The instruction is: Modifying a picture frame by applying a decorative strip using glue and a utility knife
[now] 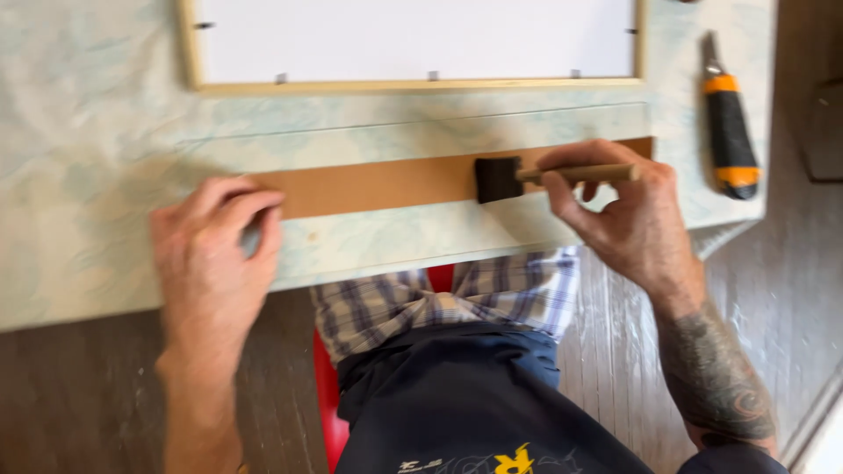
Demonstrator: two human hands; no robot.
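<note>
While the left hand (pixel 215 254) presses flat on the cardboard strip (pixel 386 183), the right hand (pixel 615 211) pinches a foam brush (pixel 499 178)

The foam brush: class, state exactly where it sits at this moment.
In the head view, the foam brush lies right of centre on the brown cardboard strip, its wooden handle pinched by the right hand, left of the utility knife.

Craft workshop, worktable (pixel 105 175), utility knife (pixel 731 132), frame (pixel 413 85)
</note>
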